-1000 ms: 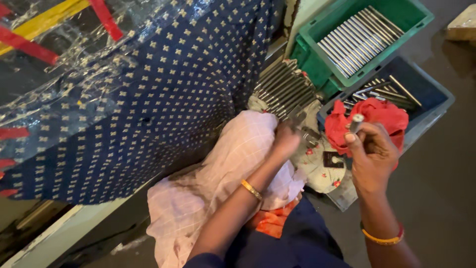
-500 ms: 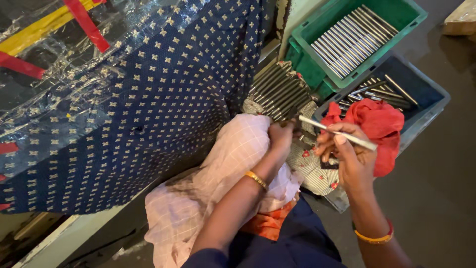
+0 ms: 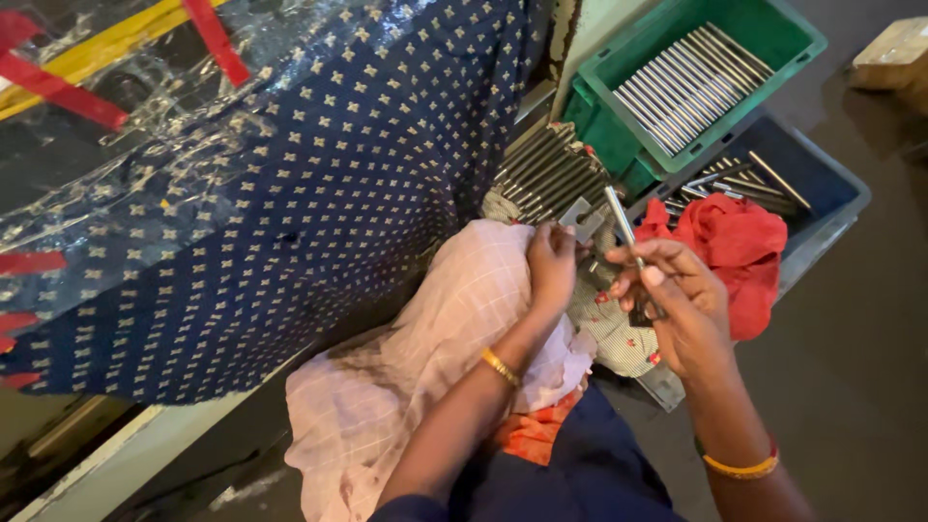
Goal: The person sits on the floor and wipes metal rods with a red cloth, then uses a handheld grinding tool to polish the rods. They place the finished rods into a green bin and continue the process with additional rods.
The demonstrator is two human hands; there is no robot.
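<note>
Across the left of the view hangs a dark blue cloth with small pale dots [image 3: 319, 193]; below it, on the lap, lies a pale pink checked cloth [image 3: 425, 367]; at upper right stand a green crate [image 3: 793, 39] of laid-out metal rods and, just beside it, a blue crate [image 3: 831, 198] with loose rods and a red rag [image 3: 735, 242]. By my judgement the step in hand is the wiping of one rod: the right hand [image 3: 681, 309] grasps a thin metal rod [image 3: 619, 217] by its lower part, tip pointing up and away, while the left hand [image 3: 551, 266] is clenched on a fold of the pink cloth. The next move calls for bringing rod and cloth together and keeping a firm pinch. Hidden: the rod's lower end inside the fingers; the small grey metal piece [image 3: 580, 217] between the hands is hard to identify; a pile of rods [image 3: 546, 174] is half covered.
</note>
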